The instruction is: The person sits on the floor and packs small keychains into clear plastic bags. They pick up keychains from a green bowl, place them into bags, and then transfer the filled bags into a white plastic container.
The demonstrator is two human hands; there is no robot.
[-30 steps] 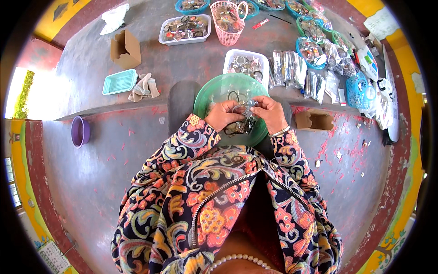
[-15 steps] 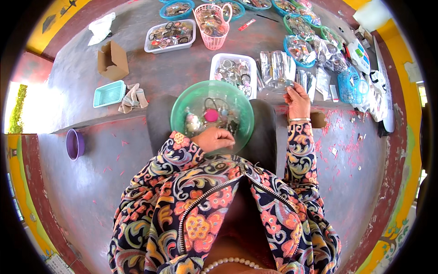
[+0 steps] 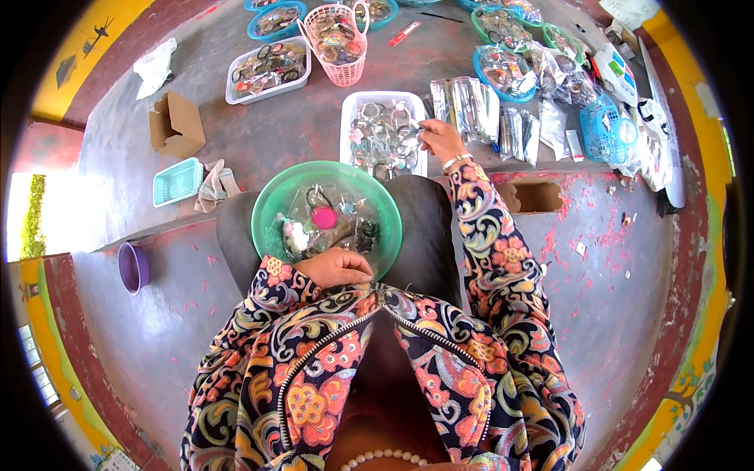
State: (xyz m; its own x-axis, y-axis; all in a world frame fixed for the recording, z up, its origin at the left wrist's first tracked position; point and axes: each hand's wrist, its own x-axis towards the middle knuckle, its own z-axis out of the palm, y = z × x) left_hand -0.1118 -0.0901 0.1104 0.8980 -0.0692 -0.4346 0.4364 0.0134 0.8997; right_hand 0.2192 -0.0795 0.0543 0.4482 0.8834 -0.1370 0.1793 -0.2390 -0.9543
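Note:
A green basin (image 3: 265, 196) rests on my lap, holding clear-bagged small goods, a round pink piece (image 3: 323, 217) and a white fluffy piece (image 3: 296, 235). Across its near rim lies my left hand (image 3: 339, 268), fingers curled together; whatever they may hold is hidden. My right hand (image 3: 442, 140) is pinched closed at the right rim of a white tray (image 3: 345, 137). A small greyish thing shows at its fingertips, too small to name. Bagged trinkets and dark rings (image 3: 385, 129) fill that tray, which stands on the ledge beyond my knees.
Right of the tray lie clear packets (image 3: 465, 108) and a blue basket (image 3: 603, 133). Farther back are a pink basket (image 3: 344, 72), another white tray (image 3: 236, 82) and several filled basins. Leftward sit a cardboard box (image 3: 177, 125), a turquoise tray (image 3: 177, 182) and a purple tub (image 3: 134, 267).
My right hand has moved left from beside the clear packets to the white tray's right rim, still pinched. The whole view has shifted slightly. My left hand stays at the basin's near rim.

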